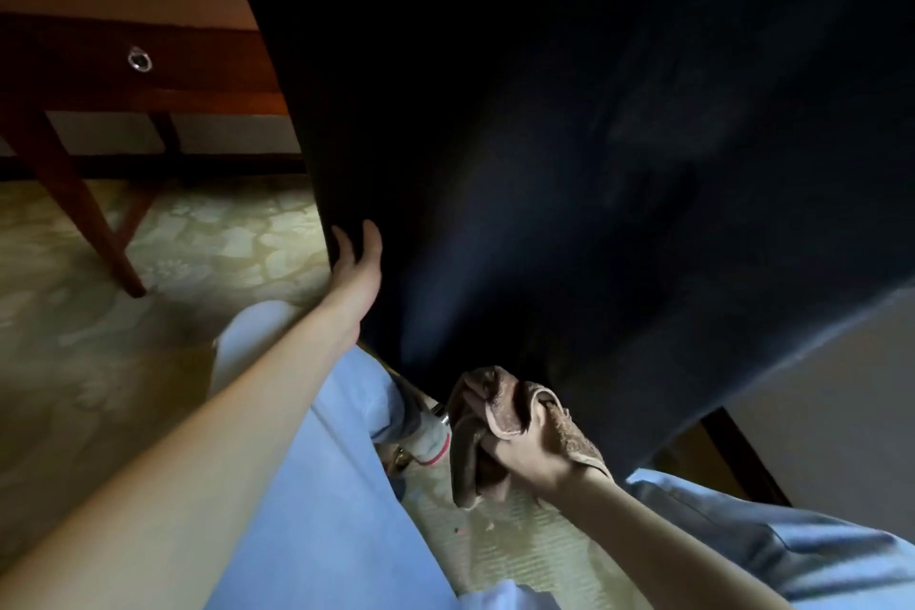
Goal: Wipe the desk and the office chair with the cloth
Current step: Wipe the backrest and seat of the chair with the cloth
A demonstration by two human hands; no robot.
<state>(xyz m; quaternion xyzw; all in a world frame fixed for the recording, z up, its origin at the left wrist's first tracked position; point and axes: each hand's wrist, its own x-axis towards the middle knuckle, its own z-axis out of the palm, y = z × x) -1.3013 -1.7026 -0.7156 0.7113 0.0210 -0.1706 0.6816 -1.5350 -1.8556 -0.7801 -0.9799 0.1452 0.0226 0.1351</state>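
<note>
The dark back of the office chair [569, 139] fills most of the view, very close. My left hand [357, 263] holds its left edge low down, fingers wrapped round the edge. Lower, near the chair's bottom edge, my right hand [527, 448] grips a bunched brown cloth [482, 416] held against the chair. The wooden desk [124, 40] stands at the upper left, with a drawer and a round metal pull.
Pale patterned carpet [198, 253] covers the floor. A slanted desk leg [84, 198] comes down at the left. My legs in light blue trousers [317, 485] and a white shoe [431, 436] are below the chair. A dark wooden post [737, 456] stands at the right.
</note>
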